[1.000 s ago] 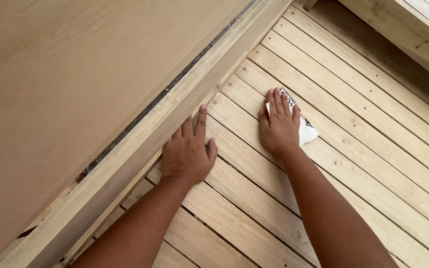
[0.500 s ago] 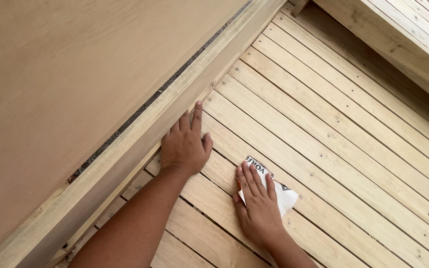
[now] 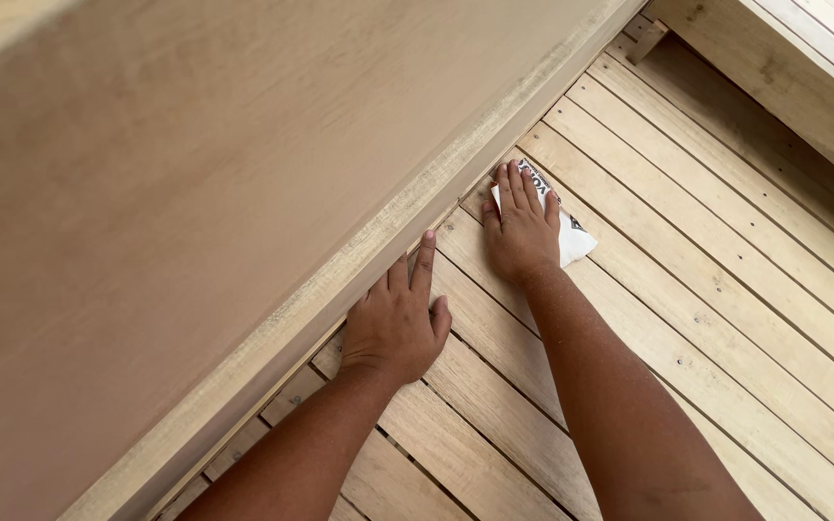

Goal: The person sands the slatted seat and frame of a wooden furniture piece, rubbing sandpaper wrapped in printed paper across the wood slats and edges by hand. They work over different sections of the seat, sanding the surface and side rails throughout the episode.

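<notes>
Slatted wood surface [image 3: 726, 289]: pale, unfinished planks running diagonally, narrow dark gaps between them, small nail or screw marks visible, grain fairly rough. Along its left edge ran a raw light-wood rail [image 3: 378, 260], coarse and slightly splintery on its top face. Beyond that, a big smooth tan panel [image 3: 166, 174], flat, matte, faint grain, filled the upper left. Another pale timber frame piece [image 3: 784, 77] sat at top right, separated from the slats by a shadowed gap.

Right hand [image 3: 518, 232] lay flat, palm down, fingers extended and close together, pressing a folded white sheet of sandpaper [image 3: 571, 241] onto a slat just beside the rail. The paper stuck out from under the fingertips and on the thumb-far side; dark print on its backing, corner pointed. No curl of the fingers around it, just pinned under the palm.

Left hand [image 3: 393, 323] was also flat and spread open, holding nothing, resting on the slats with fingertips touching the rail's lower edge. Both forearms bare.
</notes>
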A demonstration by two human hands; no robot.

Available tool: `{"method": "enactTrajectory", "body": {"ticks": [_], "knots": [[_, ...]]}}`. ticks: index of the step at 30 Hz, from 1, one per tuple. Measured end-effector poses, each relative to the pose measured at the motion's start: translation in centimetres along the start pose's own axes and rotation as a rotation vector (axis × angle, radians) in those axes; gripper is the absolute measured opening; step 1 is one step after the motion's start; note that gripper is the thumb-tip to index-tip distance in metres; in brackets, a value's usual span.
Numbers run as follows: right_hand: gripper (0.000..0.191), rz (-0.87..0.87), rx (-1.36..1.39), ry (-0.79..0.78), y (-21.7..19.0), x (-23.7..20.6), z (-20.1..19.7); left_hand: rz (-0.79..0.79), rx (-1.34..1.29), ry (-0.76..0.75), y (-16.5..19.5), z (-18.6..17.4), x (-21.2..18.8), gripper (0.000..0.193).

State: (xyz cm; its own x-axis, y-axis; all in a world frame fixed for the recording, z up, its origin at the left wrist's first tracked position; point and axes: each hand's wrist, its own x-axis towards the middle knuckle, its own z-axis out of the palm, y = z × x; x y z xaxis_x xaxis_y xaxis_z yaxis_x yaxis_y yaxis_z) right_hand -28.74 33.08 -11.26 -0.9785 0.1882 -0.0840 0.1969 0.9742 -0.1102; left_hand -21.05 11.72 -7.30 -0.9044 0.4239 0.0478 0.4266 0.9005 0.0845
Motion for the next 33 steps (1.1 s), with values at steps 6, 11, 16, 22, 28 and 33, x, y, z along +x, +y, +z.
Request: {"method": "enactTrajectory", "body": {"ticks": [6,11,16,22,28,33], "knots": [[0.064,-0.104,0.031,0.042,-0.5,-9.4,0.6,-0.007,-0.101,0.009,0.0,0.3,-0.1,0.075],[0.066,-0.204,0.063,-0.036,-2.9,-23.7,0.6,-0.002,-0.063,0.045,0.2,0.6,-0.2,0.076],[0.065,-0.191,0.029,-0.018,-2.8,-23.6,0.4,0.004,-0.025,0.017,0.2,0.5,-0.2,0.076],[0.063,-0.064,-0.009,0.01,-0.5,-9.4,0.7,-0.008,-0.087,-0.029,0.1,0.4,0.0,0.076],[0.066,0.006,-0.006,0.01,-0.4,1.2,-0.1,0.007,-0.05,-0.006,0.0,0.5,-0.1,0.076],[0.065,-0.03,-0.007,0.009,-0.6,-5.0,0.5,0.002,-0.07,0.027,0.0,0.5,-0.1,0.076]]}}
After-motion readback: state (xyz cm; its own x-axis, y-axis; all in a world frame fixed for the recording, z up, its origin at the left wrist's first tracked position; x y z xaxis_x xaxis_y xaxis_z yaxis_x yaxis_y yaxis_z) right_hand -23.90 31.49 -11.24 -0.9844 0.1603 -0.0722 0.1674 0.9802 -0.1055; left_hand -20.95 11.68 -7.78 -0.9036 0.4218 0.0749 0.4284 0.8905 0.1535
